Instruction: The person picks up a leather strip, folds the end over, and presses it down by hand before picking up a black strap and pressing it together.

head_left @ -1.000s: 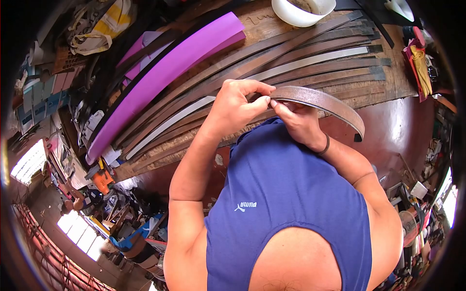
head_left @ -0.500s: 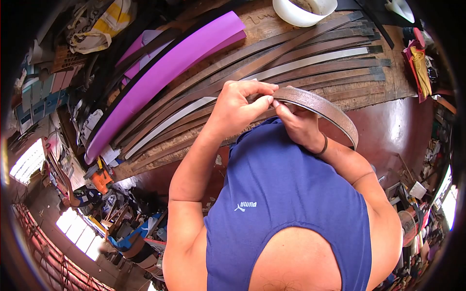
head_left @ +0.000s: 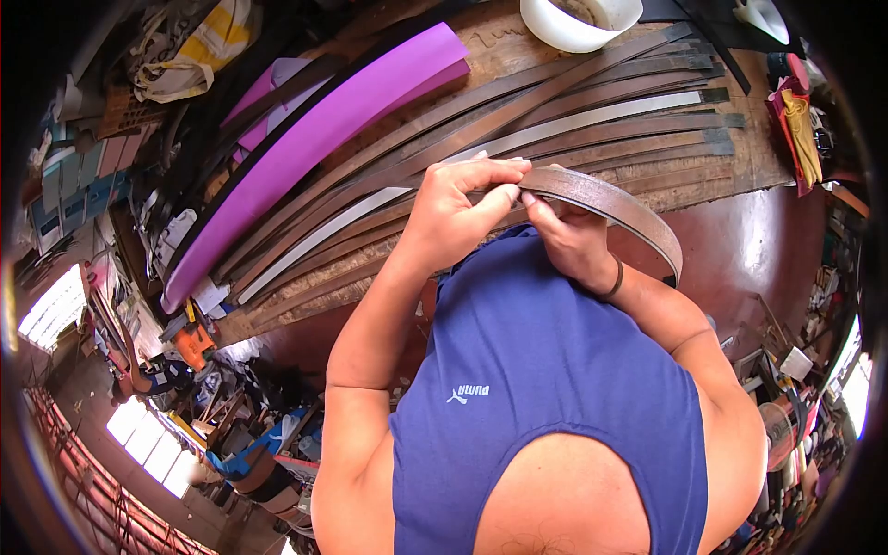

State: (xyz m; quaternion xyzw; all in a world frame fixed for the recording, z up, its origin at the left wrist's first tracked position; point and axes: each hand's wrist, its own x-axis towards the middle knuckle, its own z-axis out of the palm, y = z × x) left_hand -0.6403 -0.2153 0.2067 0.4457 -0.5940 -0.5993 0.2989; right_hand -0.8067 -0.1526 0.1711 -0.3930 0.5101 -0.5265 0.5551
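A brown leather strap [head_left: 606,196] is held by both hands above the near edge of the workbench, its free part curving away to the right and down. My left hand [head_left: 460,202] pinches one end between thumb and fingers. Close beside it, my right hand [head_left: 575,242] grips the same strap from below, thumb on its near edge and the other fingers partly hidden under it. Several more brown strips [head_left: 555,88] lie side by side on the bench beyond my hands, along with a pale white strip [head_left: 610,115].
On the wooden workbench [head_left: 495,37] lies a long purple sheet [head_left: 324,148] at the left. A white bowl [head_left: 578,35] stands at the back. Red and yellow material [head_left: 798,129] hangs at the right end. An orange tool [head_left: 192,344] is by the left corner.
Both hands keep their hold on the strap with almost no movement. My left forearm has shifted very slightly to the right.
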